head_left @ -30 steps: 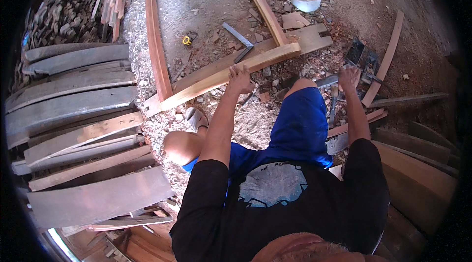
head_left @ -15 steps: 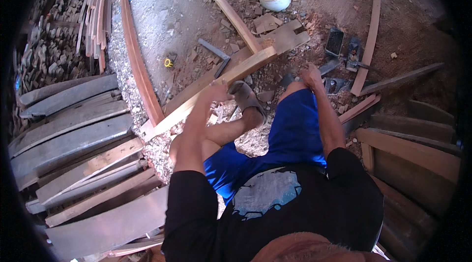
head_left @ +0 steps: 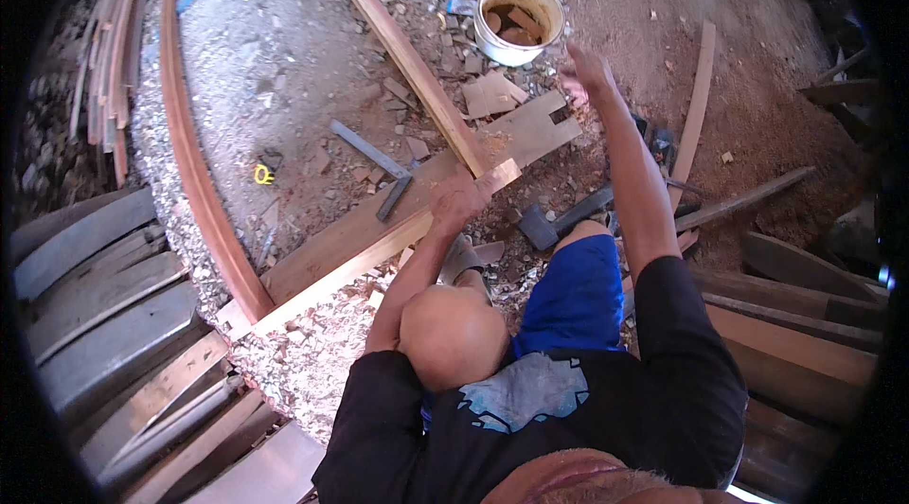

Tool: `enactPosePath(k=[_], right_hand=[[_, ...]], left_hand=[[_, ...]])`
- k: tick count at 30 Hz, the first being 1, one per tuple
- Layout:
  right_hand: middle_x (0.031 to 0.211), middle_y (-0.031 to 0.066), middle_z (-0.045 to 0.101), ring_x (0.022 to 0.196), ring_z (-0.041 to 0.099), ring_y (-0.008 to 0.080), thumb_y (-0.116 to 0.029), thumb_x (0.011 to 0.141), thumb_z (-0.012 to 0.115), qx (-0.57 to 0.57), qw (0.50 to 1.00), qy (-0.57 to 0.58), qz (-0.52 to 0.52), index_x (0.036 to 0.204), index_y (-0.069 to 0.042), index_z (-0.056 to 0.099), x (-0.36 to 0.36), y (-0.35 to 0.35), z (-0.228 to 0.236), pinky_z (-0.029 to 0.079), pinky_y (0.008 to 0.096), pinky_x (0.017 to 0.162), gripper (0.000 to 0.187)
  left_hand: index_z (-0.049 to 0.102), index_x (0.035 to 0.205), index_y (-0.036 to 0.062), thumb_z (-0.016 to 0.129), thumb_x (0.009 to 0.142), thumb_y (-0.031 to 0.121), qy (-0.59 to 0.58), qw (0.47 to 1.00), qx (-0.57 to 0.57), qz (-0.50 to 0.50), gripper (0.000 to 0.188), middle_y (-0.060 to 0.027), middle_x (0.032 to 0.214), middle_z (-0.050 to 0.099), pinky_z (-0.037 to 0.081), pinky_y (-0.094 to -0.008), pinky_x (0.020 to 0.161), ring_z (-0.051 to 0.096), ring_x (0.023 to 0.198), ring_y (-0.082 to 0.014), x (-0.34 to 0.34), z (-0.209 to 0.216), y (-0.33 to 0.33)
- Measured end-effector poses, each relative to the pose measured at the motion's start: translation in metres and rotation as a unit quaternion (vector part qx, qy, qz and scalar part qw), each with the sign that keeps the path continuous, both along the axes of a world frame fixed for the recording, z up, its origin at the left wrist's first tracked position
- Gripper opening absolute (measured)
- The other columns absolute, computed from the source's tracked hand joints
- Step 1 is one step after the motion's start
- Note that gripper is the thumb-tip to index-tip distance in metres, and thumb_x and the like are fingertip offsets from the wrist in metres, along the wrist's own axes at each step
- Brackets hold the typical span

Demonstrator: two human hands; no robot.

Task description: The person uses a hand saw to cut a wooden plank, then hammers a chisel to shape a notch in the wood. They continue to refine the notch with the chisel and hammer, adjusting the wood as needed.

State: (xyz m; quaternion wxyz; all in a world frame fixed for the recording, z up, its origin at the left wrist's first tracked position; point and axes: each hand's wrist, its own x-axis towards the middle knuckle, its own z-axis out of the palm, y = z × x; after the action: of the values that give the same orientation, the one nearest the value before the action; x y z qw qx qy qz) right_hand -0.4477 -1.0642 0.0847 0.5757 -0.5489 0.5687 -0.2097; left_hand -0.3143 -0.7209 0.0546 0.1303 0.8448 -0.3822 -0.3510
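My left hand (head_left: 461,201) is closed over the pale wooden beam (head_left: 355,263), close to where a long reddish wooden bar (head_left: 402,59) meets it. Beneath the beam lies a wide wooden plank (head_left: 327,225) with a notched far end. A metal try square (head_left: 374,156) rests partly on that plank. My right hand (head_left: 589,78) reaches out in the air past the plank's notched end, near the white bucket (head_left: 511,48). Its fingers look apart and empty, though slightly blurred. A hammer (head_left: 540,228) lies on the ground by my right knee.
Another curved reddish bar (head_left: 194,154) joins the beam's left end. Stacked boards (head_left: 123,343) fill the left side, and more boards (head_left: 795,343) stand at the right. A thin strip of wood (head_left: 696,106) lies at far right. Wood scraps (head_left: 492,94) litter the ground.
My right hand has moved forward from beside my right knee toward the bucket. My left hand has shifted right along the beam to the joint. My left knee has come up.
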Motion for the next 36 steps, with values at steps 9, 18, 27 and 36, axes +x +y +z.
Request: enactPosePath(k=[9,18,27,36], right_hand=[[0.09,0.013,0.075,0.063,0.072,0.0207,-0.015,0.094,0.057,0.119,0.989,0.019,-0.08,0.124,0.005,0.064,0.065,-0.051,-0.06,0.057,0.034,0.052,0.038],[0.099,0.0242,0.073,0.08,0.077,0.0341,-0.002,0.096,0.057,0.056,0.969,-0.107,-0.215,0.124,0.011,0.055,-0.08,-0.124,-0.077,0.069,0.0385,0.065,0.031],[0.104,0.0192,0.076,0.084,0.077,0.0269,-0.024,0.106,0.057,0.089,0.971,-0.175,-0.135,0.127,-0.001,0.057,-0.151,-0.109,-0.048,0.061,0.0361,0.056,0.031],[0.131,0.0238,0.066,0.12,0.063,0.0466,-0.028,0.097,0.059,-0.225,0.779,0.564,0.16,0.154,-0.013,0.045,-0.331,0.042,-0.022,0.05,0.0526,0.105,0.061]], left_hand=[[0.065,0.113,-0.0012,0.048,0.102,0.06,-0.033,0.999,0.01,-0.021,0.065,-0.0317,0.088,0.073,0.057,-0.0592,0.081,0.073,0.086,-0.05,0.003,0.005,-0.002],[0.066,0.105,0.0013,0.053,0.1,0.05,-0.036,0.992,-0.108,0.049,0.051,-0.0318,0.085,0.072,0.057,-0.06,0.077,0.072,0.083,-0.0492,-0.003,-0.029,0.009],[0.065,0.11,-0.0022,0.055,0.093,0.034,-0.072,0.995,-0.066,-0.02,0.041,-0.0352,0.103,0.07,0.057,-0.0542,0.088,0.07,0.098,-0.0482,0.005,-0.006,0.007],[0.064,0.136,-0.0018,0.069,0.093,0.014,0.326,0.945,0.008,0.001,0.046,-0.0116,0.127,0.072,0.051,-0.035,0.097,0.068,0.108,-0.0197,0.066,-0.032,-0.01]])
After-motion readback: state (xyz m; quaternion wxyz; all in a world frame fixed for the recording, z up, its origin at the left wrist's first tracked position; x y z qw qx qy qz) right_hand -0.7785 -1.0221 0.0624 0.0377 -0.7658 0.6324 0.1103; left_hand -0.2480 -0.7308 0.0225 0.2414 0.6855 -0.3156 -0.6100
